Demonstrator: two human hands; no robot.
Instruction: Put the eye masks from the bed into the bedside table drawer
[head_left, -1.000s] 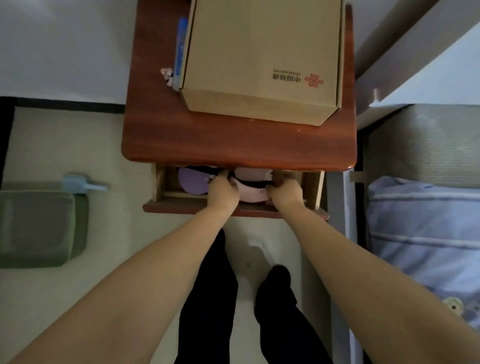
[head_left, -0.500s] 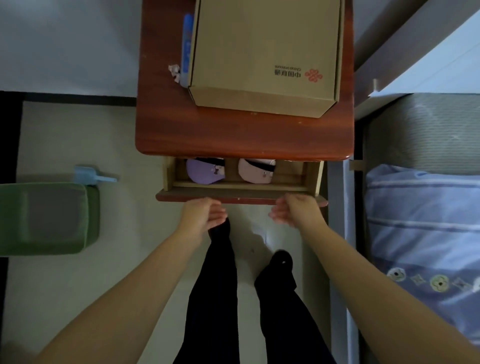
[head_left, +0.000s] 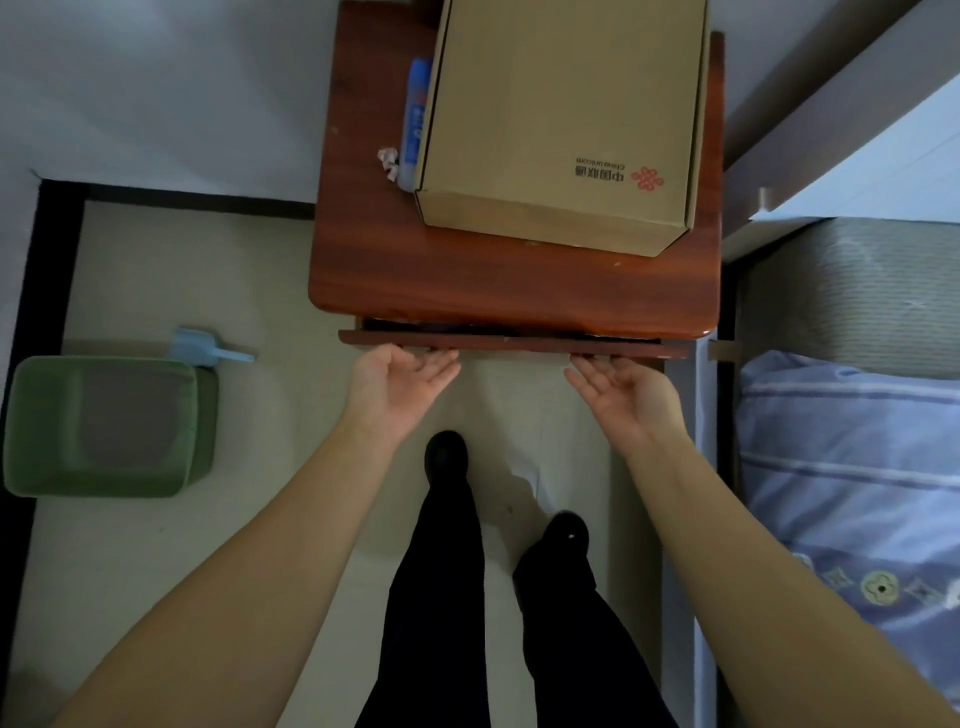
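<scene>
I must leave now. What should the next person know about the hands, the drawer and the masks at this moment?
Left hand: open, palm up, fingertips at the drawer front, holding nothing.
Right hand: the same, at the right end of the front.
Drawer: nearly shut under the bedside table; a thin dark gap remains.
Masks: not visible now, so count cannot be confirmed. No mask shows on the visible part of the bed.
Left: push the drawer fully closed.

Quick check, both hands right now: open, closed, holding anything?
Left hand: open, palm up, empty, fingertips at the drawer front.
Right hand: open, palm up, empty, fingertips at the drawer front.
</scene>
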